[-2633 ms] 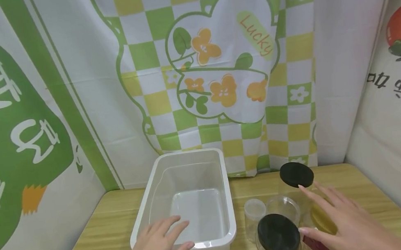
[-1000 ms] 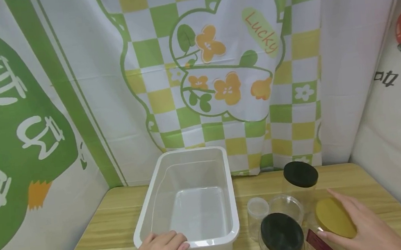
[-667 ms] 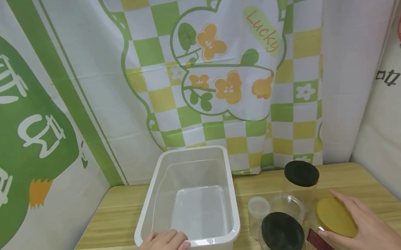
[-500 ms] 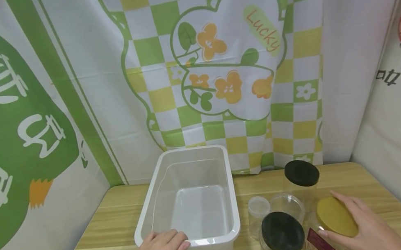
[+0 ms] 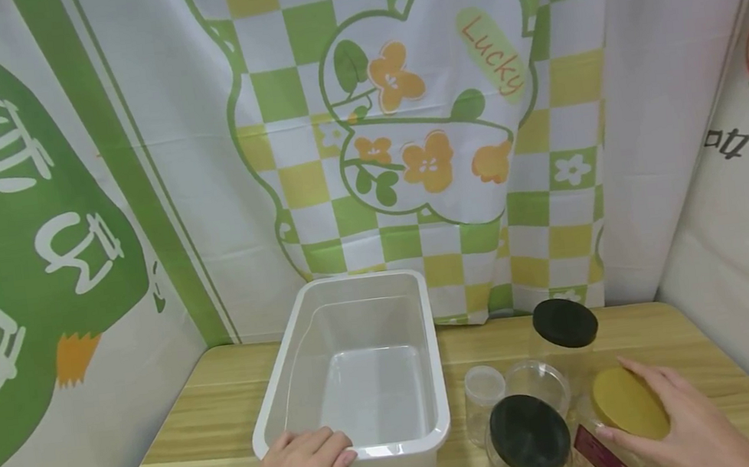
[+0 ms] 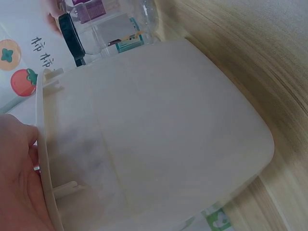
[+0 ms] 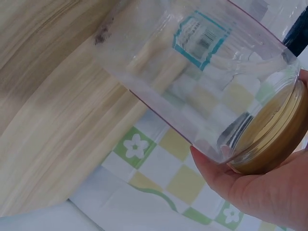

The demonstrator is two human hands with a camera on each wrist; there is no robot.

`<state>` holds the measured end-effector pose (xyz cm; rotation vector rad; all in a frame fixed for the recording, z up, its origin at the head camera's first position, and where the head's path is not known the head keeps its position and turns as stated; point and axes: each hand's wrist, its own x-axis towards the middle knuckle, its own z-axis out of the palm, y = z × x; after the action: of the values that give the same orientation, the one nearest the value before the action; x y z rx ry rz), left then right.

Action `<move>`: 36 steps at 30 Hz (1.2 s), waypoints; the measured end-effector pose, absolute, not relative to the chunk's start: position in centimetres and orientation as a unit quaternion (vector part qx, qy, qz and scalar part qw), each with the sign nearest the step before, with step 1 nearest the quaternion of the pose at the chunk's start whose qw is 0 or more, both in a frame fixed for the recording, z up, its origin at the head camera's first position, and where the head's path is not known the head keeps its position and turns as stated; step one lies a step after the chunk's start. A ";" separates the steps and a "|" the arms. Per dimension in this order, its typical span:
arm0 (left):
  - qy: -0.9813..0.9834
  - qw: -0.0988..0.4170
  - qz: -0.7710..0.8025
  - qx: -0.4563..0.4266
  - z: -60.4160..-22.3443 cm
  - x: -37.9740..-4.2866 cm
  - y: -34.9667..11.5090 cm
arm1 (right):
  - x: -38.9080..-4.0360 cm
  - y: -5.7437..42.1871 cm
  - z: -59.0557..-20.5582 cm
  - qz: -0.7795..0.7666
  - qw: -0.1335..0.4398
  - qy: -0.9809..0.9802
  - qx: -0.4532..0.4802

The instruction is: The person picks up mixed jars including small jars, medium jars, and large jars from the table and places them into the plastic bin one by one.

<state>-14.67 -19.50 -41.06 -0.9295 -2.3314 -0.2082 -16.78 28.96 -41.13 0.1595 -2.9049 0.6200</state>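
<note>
A deep off-white plastic bin (image 5: 437,380) stands at the table's middle. My left hand (image 5: 304,465) grips its near rim, fingers curled over the edge; the left wrist view shows the bin's outer wall (image 6: 159,130) beside that hand. At the right, my right hand (image 5: 687,421) holds a clear jar with a yellow lid (image 5: 630,403), thumb and fingers around the top. In the right wrist view the clear jar (image 7: 159,62) carries a teal-edged barcode label, and the fingers lie along its gold-yellow lid. The jar's dark red label (image 5: 602,454) faces the front.
Left of the held jar stands a black-lidded clear jar (image 5: 531,435), with another black-lidded jar (image 5: 565,323) farther back. A small clear jar with a whitish lid (image 5: 484,386) and a round clear container (image 5: 557,378) sit between them and the bin. Patterned cloth (image 5: 384,255) hangs behind the table.
My left hand has come down from over the bin's near rim and now grips it. The right hand has moved from above the jars to the yellow-lidded jar, staying there over the last second.
</note>
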 end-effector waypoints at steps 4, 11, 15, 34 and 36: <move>-0.881 0.308 -0.077 -0.352 -41.1 -14.7 -19.5 | -16.8 29.0 -41.0 0.212 0.095 -0.971 0.062; -0.880 0.307 -0.078 -0.355 -41.1 -14.7 -19.6 | -16.9 29.1 -40.3 0.210 0.085 -0.972 0.065; -0.877 0.308 -0.077 -0.360 -41.2 -14.7 -19.7 | -16.8 29.1 -39.6 0.209 0.059 -0.974 0.057; -0.884 0.283 -0.079 -0.362 -40.9 -14.8 -19.8 | -16.4 29.3 -36.3 0.173 0.119 -0.973 0.098; -0.886 0.279 -0.079 -0.362 -40.8 -14.8 -19.9 | -16.5 29.2 -35.8 0.170 0.118 -0.973 0.099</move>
<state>-14.76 -19.85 -40.78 -0.9706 -2.3778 -0.2129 -16.50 29.20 -35.81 0.2909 -2.8462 0.4978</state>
